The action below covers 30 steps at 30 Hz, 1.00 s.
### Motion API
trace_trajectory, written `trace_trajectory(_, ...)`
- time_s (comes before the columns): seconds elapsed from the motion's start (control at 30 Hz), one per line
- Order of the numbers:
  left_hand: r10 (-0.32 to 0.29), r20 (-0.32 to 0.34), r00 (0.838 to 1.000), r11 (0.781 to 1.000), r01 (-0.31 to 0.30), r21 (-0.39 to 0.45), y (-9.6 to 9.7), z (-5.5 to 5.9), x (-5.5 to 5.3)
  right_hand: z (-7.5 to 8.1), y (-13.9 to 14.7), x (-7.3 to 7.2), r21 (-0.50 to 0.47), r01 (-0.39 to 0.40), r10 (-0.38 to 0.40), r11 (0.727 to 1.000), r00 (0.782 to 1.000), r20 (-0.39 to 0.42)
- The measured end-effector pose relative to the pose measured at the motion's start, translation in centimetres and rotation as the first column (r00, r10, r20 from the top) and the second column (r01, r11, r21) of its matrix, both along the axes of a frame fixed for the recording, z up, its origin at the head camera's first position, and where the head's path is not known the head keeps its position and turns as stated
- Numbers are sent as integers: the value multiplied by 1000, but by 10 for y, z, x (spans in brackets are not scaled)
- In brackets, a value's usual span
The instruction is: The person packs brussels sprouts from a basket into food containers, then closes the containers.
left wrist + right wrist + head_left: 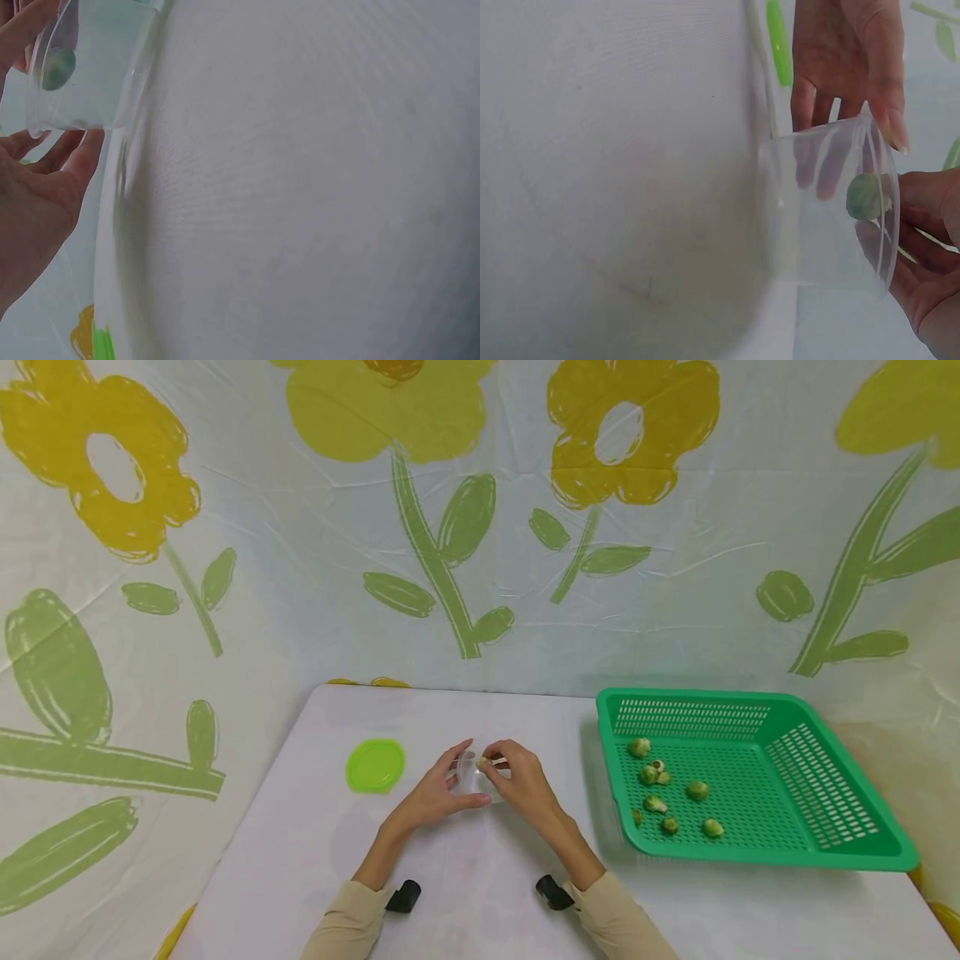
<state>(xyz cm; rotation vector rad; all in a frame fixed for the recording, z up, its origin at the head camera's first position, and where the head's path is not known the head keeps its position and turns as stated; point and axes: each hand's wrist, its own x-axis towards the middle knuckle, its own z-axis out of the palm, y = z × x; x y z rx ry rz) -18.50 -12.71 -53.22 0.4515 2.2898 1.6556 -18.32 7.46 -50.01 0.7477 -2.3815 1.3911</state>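
Sprout (865, 197) inside tub (802, 232) | right hand (521, 781) pinching it | left hand (435, 795) spread, touching tub

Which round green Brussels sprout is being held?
The sprout pinched by the right hand at the mouth of the clear plastic tub; the other sprouts lie in the rectangular green plastic basket.

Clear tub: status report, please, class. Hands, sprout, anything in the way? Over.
Left hand at clear tub's side. Right hand pinching sprout just inside the tub. Nothing seen in its way.
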Motion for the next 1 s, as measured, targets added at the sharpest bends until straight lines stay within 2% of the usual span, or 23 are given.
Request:
trace_trajectory(0.27, -12, 8, 1000, 1000, 11, 12, 1, 1, 1, 0, -3, -4, 41, -71, 68, 997, 996, 58)
trace_trajectory(0.63, -20, 5, 1000, 998, 19, 63, 0, -1, -1, 3, -8, -9, 184, -124, 106, 975, 989, 107)
trace_trajectory(1.0, -37, 1, 999, 997, 37, 69, -1, 1, 0, 0, -14, -13, 299, -97, 79, 949, 994, 70)
